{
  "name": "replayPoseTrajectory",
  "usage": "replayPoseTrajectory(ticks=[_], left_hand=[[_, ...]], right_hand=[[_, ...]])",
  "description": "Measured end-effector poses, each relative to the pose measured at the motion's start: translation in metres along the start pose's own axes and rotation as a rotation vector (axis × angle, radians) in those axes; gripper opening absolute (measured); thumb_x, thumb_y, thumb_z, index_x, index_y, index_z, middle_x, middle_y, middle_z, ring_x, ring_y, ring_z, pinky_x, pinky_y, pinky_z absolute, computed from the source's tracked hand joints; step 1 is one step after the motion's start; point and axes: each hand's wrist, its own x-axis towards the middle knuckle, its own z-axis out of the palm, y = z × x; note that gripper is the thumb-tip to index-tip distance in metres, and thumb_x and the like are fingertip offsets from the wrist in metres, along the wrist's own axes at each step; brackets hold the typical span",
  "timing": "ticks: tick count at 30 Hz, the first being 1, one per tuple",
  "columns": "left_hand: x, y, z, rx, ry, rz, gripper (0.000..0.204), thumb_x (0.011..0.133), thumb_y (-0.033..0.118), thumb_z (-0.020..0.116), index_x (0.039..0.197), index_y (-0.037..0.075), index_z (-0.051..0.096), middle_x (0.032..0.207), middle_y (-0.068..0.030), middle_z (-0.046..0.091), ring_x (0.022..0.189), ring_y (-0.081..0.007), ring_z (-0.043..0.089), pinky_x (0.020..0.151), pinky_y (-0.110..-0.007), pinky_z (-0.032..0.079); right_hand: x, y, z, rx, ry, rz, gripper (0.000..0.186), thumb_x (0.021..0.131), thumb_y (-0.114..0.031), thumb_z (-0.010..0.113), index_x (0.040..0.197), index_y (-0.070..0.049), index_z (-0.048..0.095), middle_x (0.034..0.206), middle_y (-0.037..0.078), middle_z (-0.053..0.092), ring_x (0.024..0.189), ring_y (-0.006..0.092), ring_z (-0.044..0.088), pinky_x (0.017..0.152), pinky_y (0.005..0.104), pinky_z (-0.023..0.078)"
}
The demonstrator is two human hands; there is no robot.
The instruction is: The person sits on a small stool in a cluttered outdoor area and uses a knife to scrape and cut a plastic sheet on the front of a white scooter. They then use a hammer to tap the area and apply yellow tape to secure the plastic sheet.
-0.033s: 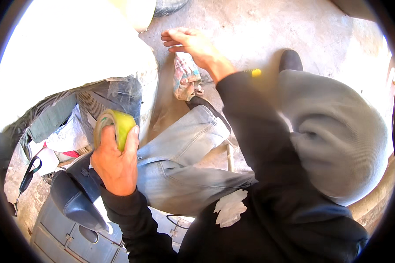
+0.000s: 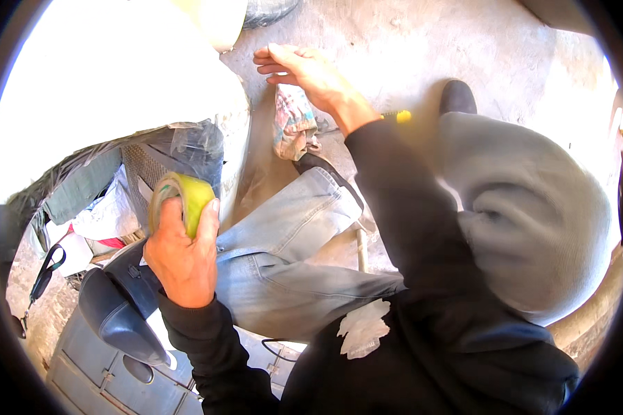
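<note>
My left hand point(image 2: 185, 259) is closed around a roll of yellow-green tape point(image 2: 199, 200), with fingers inside its ring and the thumb on its outer face. The roll is beside the ragged, dark lower edge of a large white panel point(image 2: 118, 76), whose surface is washed out by glare. Clear film or tape point(image 2: 199, 146) clings to that edge. Farther forward, my right hand point(image 2: 301, 69) reaches out with fingers stretched, holding nothing that I can see. Just below it is a crumpled patterned cloth point(image 2: 292, 124).
Under the panel's edge lie white sheets point(image 2: 111, 214) and a black strap point(image 2: 46, 273). A dark padded piece point(image 2: 121, 311) rests at lower left by a grey panelled surface point(image 2: 93, 363). A small yellow-and-black object point(image 2: 399, 116) lies on the floor near my shoe point(image 2: 458, 97).
My right forearm and sleeve have shifted very slightly toward the right and nearer. The left hand and the tape roll look unmoved.
</note>
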Motion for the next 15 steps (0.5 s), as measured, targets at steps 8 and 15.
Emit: replayPoseTrajectory(ticks=[8, 15], left_hand=[[-0.003, 0.007, 0.0, -0.019, -0.055, -0.032, 0.019, 0.082, 0.016, 0.064, 0.091, 0.0, 0.06, 0.073, -0.0067, 0.059, 0.068, -0.0118, 0.054, 0.064, -0.027, 0.044], [-0.001, 0.006, -0.002, -0.082, -0.102, -0.187, 0.026, 0.078, 0.022, 0.067, 0.092, 0.002, 0.059, 0.077, -0.0176, 0.062, 0.069, -0.0298, 0.06, 0.067, -0.035, 0.046]], right_hand=[[-0.014, -0.021, 0.043, -0.253, -0.23, -0.11, 0.068, 0.081, -0.053, 0.056, 0.127, -0.004, 0.051, 0.125, 0.016, 0.055, 0.116, 0.0259, 0.05, 0.099, 0.0322, 0.036], [-0.022, -0.019, 0.039, -0.222, -0.069, -0.011, 0.063, 0.089, -0.053, 0.046, 0.128, -0.003, 0.05, 0.126, 0.013, 0.054, 0.12, 0.0217, 0.046, 0.103, 0.0327, 0.032]])
